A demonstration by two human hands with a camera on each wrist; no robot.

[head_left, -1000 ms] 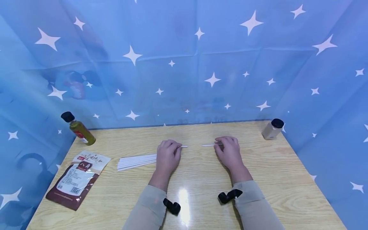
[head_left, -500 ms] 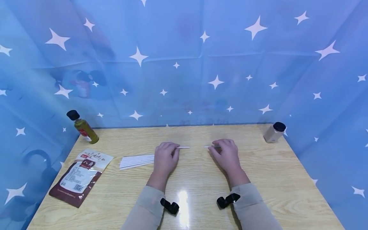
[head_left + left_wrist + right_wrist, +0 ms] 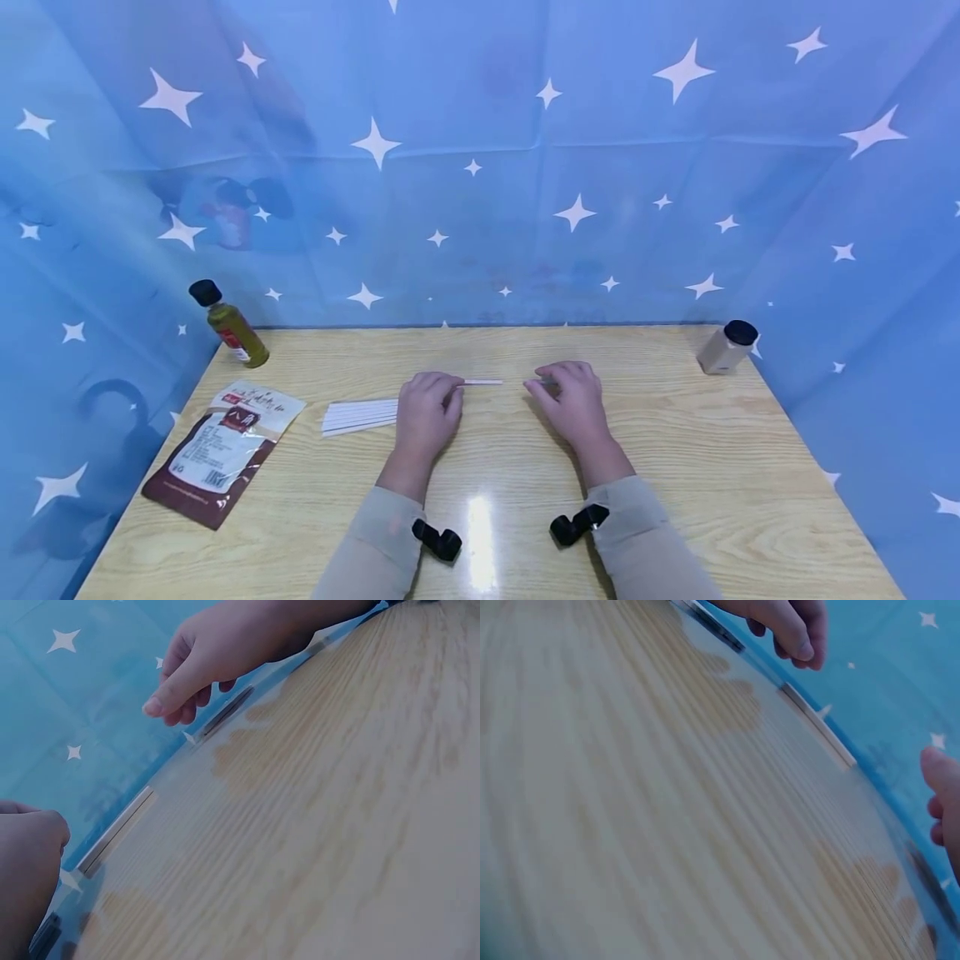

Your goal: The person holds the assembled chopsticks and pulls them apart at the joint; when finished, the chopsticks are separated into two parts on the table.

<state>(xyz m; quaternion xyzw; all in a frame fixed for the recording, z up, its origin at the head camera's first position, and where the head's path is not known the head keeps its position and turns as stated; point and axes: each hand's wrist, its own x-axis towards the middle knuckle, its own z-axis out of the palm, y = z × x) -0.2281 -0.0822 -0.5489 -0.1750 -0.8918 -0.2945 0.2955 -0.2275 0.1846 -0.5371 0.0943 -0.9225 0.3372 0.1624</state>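
Note:
In the head view my left hand is over the right end of several white flat strips fanned on the table. A separate slim white strip lies on the table just beyond its fingertips. The left wrist view shows this pale strip flat on the wood between the hands. My right hand, fingers loosely bent, hovers low on the right with nothing in its grasp. Beneath it a slim, dark-looking piece lies on the table, mostly hidden by the hand in the head view.
A brown-and-white printed pouch lies at the left, with a black-capped bottle of olive-coloured liquid behind it. A black-lidded jar stands at the back right. A blue star-patterned curtain borders the wooden table.
Both hands have shifted left over the table, baring more of the middle strip. My right hand now covers most of the white tip that showed beside it. The camera view has turned slightly.

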